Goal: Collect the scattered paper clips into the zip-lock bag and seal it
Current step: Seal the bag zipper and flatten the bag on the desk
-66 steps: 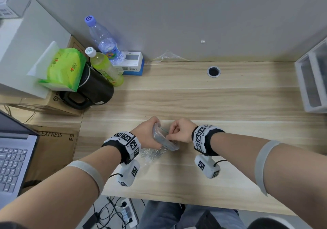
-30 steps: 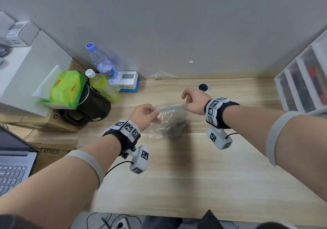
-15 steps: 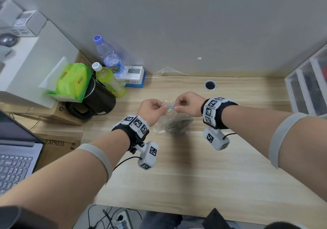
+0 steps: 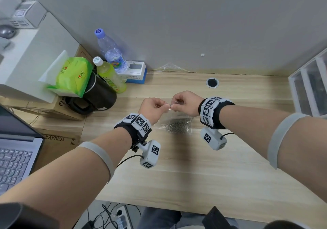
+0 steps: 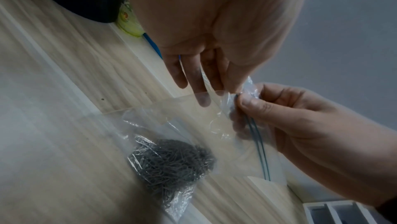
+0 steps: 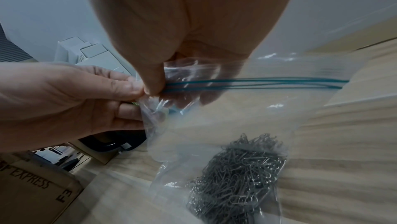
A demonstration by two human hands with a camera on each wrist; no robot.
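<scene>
A clear zip-lock bag (image 4: pixel 174 122) hangs above the wooden desk (image 4: pixel 194 166), held up by both hands. A grey heap of paper clips (image 4: pixel 177 125) sits in its bottom, also seen in the wrist views as paper clips (image 5: pixel 169 161) and paper clips (image 6: pixel 236 176). My left hand (image 4: pixel 163 107) pinches the bag's top at its left corner. My right hand (image 4: pixel 174 107) pinches the blue zip strip (image 6: pixel 257 81) right beside it, thumbs nearly touching. The zip strip (image 5: pixel 257 142) runs free to the bag's right end. I cannot tell whether it is pressed closed.
At the back left stand a black kettle (image 4: pixel 95 97), a green tissue pack (image 4: pixel 74 74), two bottles (image 4: pixel 109 51) and a white-blue box (image 4: pixel 136 73). A laptop (image 4: pixel 16 154) lies at the left, white drawers (image 4: pixel 309 87) at the right, a cable hole (image 4: pixel 212 82) behind.
The bag has been lifted off the desk. My right hand has slid left along the zip strip from the bag's right end until it meets my left hand.
</scene>
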